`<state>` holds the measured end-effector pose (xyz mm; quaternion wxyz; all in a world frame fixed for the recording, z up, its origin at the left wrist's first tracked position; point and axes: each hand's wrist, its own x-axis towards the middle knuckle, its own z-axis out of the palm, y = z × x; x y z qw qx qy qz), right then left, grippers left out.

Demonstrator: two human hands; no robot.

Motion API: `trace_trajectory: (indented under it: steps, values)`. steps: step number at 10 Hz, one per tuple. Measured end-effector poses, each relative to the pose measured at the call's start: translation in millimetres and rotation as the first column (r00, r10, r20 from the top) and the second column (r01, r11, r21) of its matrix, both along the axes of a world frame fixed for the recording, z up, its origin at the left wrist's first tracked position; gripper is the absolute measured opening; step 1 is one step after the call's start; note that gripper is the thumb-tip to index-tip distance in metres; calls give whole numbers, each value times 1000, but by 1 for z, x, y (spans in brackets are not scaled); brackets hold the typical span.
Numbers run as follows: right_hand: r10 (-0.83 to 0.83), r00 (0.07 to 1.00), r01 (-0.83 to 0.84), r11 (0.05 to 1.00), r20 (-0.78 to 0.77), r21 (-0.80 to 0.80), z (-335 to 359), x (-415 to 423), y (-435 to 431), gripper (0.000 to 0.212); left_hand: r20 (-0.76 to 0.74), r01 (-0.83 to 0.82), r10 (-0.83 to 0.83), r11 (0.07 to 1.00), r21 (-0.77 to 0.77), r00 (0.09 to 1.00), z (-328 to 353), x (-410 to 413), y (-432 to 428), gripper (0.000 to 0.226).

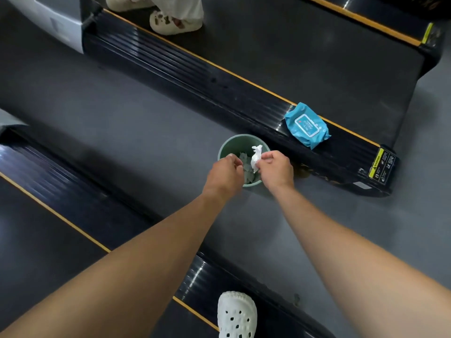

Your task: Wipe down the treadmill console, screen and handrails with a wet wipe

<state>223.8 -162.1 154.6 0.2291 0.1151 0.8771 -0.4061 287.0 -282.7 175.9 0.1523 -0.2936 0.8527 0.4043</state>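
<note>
Both my hands reach out over a small green bin (231,142) on the grey floor between two treadmills. My right hand (277,169) pinches a crumpled white wet wipe (256,157) that hangs above the bin's mouth. My left hand (225,173) is beside it with fingers curled; whether they touch the wipe is unclear. Several used wipes lie inside the bin. A blue pack of wet wipes (307,125) lies on the side rail of the far treadmill (268,69), just right of the bin. Console, screen and handrails are out of view.
The near treadmill's deck and side rail (73,191) run across the lower left, with my white clog (236,315) on its edge. Another person's feet in cream clogs (175,20) stand on the far treadmill's belt. Grey floor (122,113) lies between the machines.
</note>
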Motion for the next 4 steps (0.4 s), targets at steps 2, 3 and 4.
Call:
trace_trajectory:
  steps: [2,3,4]
  values:
    - [25,996,-24,1000,87,-11,-21,-2,-8,41,2,-17,17,1000,2,1000,-16,-4,-14,16]
    - [10,995,-8,1000,95,-28,-11,2,-12,39,12,-24,24,1000,14,1000,-5,-1,-16,15]
    - [-5,996,8,1000,93,-27,9,-2,-17,36,26,-27,26,1000,5,999,17,-3,-18,15]
